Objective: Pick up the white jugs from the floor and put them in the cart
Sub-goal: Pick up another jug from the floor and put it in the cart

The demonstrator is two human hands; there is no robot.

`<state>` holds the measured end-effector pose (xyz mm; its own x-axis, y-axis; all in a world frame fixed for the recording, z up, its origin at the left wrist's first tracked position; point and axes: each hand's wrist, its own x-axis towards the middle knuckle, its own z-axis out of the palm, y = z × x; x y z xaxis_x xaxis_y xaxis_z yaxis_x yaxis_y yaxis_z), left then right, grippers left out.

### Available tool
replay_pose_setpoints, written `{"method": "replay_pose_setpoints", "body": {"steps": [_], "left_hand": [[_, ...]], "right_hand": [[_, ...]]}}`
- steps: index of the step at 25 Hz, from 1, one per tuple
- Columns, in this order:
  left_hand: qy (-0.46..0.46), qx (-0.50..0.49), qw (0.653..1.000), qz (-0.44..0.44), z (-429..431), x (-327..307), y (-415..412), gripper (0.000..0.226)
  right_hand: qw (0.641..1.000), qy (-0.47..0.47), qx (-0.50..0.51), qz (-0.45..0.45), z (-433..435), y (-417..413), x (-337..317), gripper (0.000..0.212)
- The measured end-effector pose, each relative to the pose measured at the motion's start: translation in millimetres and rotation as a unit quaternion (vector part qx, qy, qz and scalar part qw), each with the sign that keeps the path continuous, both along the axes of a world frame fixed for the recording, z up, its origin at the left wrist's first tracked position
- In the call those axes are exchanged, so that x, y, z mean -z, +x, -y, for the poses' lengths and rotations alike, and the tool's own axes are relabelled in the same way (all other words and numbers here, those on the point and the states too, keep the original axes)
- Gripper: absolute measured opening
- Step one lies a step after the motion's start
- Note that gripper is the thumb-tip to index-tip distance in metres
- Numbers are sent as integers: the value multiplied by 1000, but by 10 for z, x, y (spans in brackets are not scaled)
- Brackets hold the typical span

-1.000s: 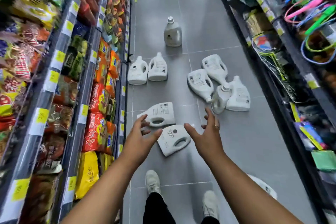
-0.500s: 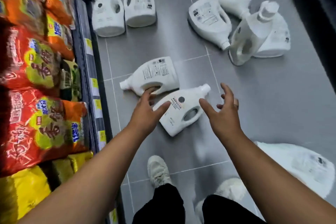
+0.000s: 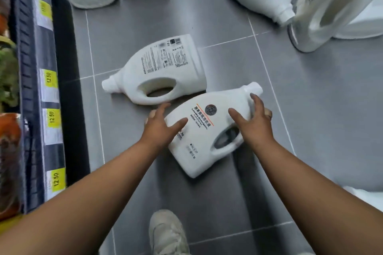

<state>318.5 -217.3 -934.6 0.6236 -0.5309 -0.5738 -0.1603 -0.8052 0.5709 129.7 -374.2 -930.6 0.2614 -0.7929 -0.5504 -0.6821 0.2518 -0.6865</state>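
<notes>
So the whole thing comes down to how the nearest detergent jug [image 3: 199, 141] is lying. It's flat on its side on the grey tiled floor [image 3: 321, 109], straight ahead of the person and between both hands. The long axis runs on a diagonal: the base is at the near end, a bit left, and the cap [image 3: 253, 88] points away and to the right. The handle [image 3: 219, 154] sits along the right-hand edge.

The left hand [image 3: 160, 130] is at the jug's left flank with its thumb laid across the label face. The right hand [image 3: 256, 128] is up at the shoulder just below the cap, thumb also over the face, so it's the one closer to the handle. Both have their fingers spread and fairly straight, bracketing the jug rather than clamped on it. I can't tell how firmly they're pressing.

My guess is the lift works as a 2-handed squeeze across the short axis, or the right hand drops back a little to hook the handle.

A 2nd jug [image 3: 165, 68] lies just beyond with its cap pointing left. Its base corner is right next to the near jug's shoulder, but I can't tell if they're touching, so it might get nudged. More jugs sit further off, and the store shelf [image 3: 31, 89] runs along the left. No cart in view.
</notes>
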Motion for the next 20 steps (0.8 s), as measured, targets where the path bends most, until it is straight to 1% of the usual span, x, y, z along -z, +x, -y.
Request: {"method": "replay_pose_setpoints", "body": {"steps": [2, 4, 7, 10, 14, 17, 20], "left_hand": [[-10, -14, 999, -33, -24, 252, 5, 87], [-42, -53, 997, -44, -58, 416, 20, 83], [-98, -93, 986, -93, -136, 499, 71, 75], [-129, -136, 973, -134, -231, 565, 47, 78], [-150, -204, 957, -143, -234, 566, -69, 78], [-169, -218, 950, -146, -218, 558, -142, 83], [-200, -232, 940, -151, -226, 523, -205, 78]], "right_hand": [[1000, -4, -7, -1, 76, 17, 268, 81], [999, -2, -27, 21, 134, 28, 409, 83], [998, -14, -37, 47, 168, -8, 484, 86], [998, -19, -27, 46, 149, -4, 498, 91], [999, -15, -27, 42, 157, -14, 499, 93], [998, -13, -21, 60, 152, -31, 525, 94], [997, -11, -7, 78, 150, -38, 533, 88]]}}
